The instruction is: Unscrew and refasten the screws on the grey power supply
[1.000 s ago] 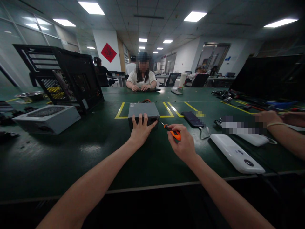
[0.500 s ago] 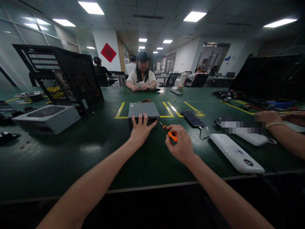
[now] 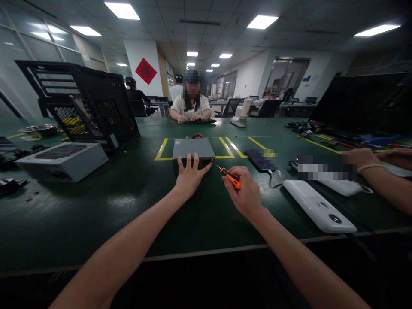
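A grey power supply unit (image 3: 193,148) lies on the green table in front of me, with a bit of reddish cable showing behind it. My left hand (image 3: 189,176) grips its near side, fingers spread over the front face and thumb at the right corner. An orange and black screwdriver (image 3: 231,178) is held by the handle in my right hand (image 3: 245,191). Its thin shaft points up and left to the unit's near right corner, beside my left thumb. Whether the tip sits in a screw is too small to tell.
A black computer case (image 3: 93,107) and a second power supply unit (image 3: 62,161) stand at the left. On the right lie a dark phone (image 3: 260,160) and a white power bank (image 3: 318,206). Another person's hand (image 3: 362,159) works at far right; a person (image 3: 191,103) sits opposite.
The fingers of my right hand have shifted on the screwdriver, and more of the orange handle now shows. My left hand and the power supply unit keep their places.
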`<state>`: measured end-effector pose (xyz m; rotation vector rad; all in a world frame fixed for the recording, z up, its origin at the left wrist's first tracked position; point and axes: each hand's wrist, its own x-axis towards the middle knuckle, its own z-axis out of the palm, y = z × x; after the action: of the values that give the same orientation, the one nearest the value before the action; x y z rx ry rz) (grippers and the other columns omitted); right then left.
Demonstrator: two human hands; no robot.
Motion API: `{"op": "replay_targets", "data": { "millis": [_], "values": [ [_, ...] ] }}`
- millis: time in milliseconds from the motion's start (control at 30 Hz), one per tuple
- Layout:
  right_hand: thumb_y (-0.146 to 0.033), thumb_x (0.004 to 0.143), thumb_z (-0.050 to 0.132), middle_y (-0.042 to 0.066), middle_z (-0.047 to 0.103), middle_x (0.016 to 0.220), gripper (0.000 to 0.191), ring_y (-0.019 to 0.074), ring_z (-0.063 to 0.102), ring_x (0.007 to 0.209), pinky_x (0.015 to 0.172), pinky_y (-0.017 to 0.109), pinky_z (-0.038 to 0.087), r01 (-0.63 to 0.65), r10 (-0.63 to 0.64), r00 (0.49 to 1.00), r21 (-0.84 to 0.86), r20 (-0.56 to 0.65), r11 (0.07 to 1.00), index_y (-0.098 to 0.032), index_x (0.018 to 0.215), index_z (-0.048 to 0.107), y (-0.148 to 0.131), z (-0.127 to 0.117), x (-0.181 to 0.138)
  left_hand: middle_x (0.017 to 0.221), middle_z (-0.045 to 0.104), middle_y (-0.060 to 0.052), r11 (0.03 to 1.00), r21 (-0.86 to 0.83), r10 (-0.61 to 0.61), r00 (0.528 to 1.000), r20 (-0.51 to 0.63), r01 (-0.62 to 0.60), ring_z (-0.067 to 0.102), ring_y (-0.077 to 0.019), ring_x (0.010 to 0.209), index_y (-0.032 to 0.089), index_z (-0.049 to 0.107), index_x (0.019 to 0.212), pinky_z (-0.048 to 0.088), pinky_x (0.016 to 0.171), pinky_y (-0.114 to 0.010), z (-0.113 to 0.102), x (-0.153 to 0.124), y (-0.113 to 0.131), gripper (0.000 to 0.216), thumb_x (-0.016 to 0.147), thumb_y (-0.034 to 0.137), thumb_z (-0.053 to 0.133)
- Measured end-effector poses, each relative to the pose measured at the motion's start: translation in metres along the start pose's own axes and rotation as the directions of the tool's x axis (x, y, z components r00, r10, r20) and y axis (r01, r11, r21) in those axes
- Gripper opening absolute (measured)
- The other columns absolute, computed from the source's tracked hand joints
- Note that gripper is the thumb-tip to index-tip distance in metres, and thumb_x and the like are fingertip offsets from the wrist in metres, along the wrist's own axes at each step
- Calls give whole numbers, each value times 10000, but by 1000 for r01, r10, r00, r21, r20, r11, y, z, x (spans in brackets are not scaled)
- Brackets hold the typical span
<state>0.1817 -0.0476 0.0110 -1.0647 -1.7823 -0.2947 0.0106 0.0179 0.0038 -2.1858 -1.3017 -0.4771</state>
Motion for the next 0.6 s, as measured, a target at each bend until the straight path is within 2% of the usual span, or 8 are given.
{"op": "replay_targets", "data": {
  "millis": [67, 167, 300, 400, 500, 600],
  "values": [
    [-187, 813, 493, 66, 549, 944, 178, 184, 578, 840, 666, 312, 485, 8, -9, 1000, 35, 18, 999, -221, 963, 403, 0, 1, -1, 1378, 294, -128, 1000, -1, -2, 1000, 1, 2, 265, -361, 1259, 417, 299, 1343, 166, 981, -632, 0, 0, 0, 521, 868, 272, 456],
    [-145, 779, 502, 67, 548, 970, 146, 184, 575, 876, 718, 325, 483, 41, -43, 999, 60, 33, 997, -224, 875, 426, -1, 0, -1, 1386, 290, -111, 1000, -6, -8, 1000, 14, 8, 252, -349, 1269, 426, 296, 1341, 158, 987, -631, 0, 0, 0, 524, 867, 277, 463],
    [-177, 802, 515, 50, 562, 913, 85, 172, 575, 840, 733, 323, 476, 31, -31, 1000, 76, 3, 997, -224, 815, 446, -1, -2, 2, 1389, 290, -106, 1000, -9, -12, 1000, 18, 12, 247, -347, 1272, 427, 293, 1341, 155, 990, -631, 0, 0, 0, 532, 864, 271, 468],
    [-157, 815, 500, 50, 588, 891, 103, 178, 570, 812, 726, 336, 473, 75, -75, 997, 30, -5, 997, -224, 870, 444, 0, -1, 2, 1388, 289, -113, 1000, -16, -11, 1000, 12, 11, 251, -351, 1268, 424, 297, 1342, 153, 989, -634, -1, 0, 0, 524, 867, 273, 460],
    [-115, 794, 501, 59, 595, 932, 132, 189, 555, 830, 744, 353, 469, 165, -164, 986, -41, 39, 985, -224, 850, 453, -1, -1, 1, 1386, 289, -112, 1000, -13, -7, 1000, 8, 8, 250, -352, 1266, 424, 297, 1341, 156, 989, -633, -1, 0, 0, 521, 869, 274, 456],
    [-136, 787, 514, 81, 563, 980, 115, 200, 545, 882, 771, 355, 473, 156, -153, 987, -74, 49, 985, -215, 853, 463, -3, -2, 1, 1385, 287, -106, 1000, -15, -5, 1000, 14, 5, 246, -352, 1267, 422, 288, 1346, 157, 988, -633, -1, 0, 0, 533, 866, 268, 461]
  ]
}}
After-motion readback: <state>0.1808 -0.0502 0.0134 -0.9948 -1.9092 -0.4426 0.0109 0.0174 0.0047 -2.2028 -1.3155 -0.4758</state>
